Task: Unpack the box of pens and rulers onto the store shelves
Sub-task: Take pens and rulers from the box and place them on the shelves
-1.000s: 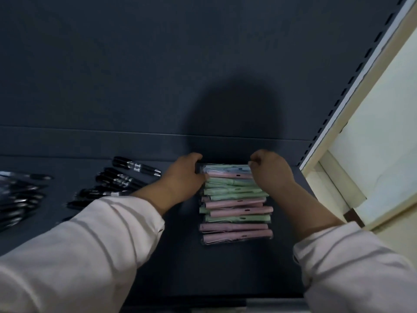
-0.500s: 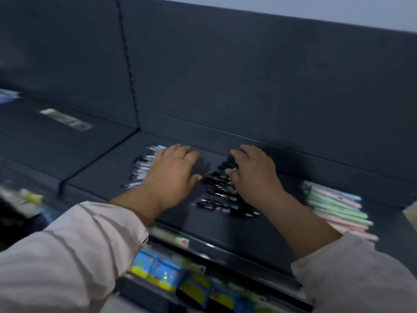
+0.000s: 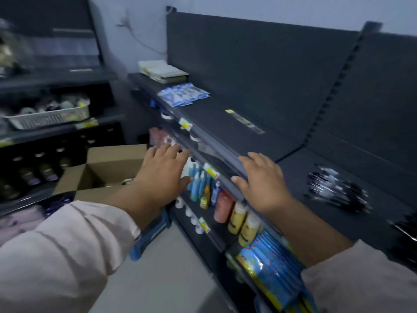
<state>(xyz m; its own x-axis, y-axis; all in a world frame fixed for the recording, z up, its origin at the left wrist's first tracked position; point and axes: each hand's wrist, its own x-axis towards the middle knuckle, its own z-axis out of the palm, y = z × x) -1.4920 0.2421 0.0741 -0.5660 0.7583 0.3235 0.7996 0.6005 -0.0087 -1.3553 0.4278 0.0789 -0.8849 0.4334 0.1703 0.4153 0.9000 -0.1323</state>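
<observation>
Two hands in frame, neither holding anything. Left hand (image 3: 162, 177): grip spread, fingers straight, palm down. It hovers in front of the small blue bottles (image 3: 198, 184) on a lower shelf and touches nothing I can make out. Right hand (image 3: 262, 184): grip also spread, fingers laid over the front edge of the dark grey metal shelf (image 3: 216, 118), thumb below the rail. Contact looks likely, but blur stops me confirming it. Key relation: the open brown cardboard box (image 3: 106, 163) sits lower and to the left of the left hand, just beside that forearm, flaps folded out and mouth facing up. The left hand is clearly the nearer one; the right is well apart from the box, with the left arm between them. My read is that the next reach is down-left into the box, left hand first. Its contents are too dark to name, so I can't give a long axis for the next item. Further right on the same shelf level lies a loose cluster of black pens (image 3: 336, 190), long axes running roughly left-right, fanned and blurred. Beyond the right hand, a clear flat strip with a yellow end (image 3: 244, 122) lies on the shelf, possibly a ruler, pointing away along the shelf. Farthest back is a pile of blue-and-white packets (image 3: 184, 94).
</observation>
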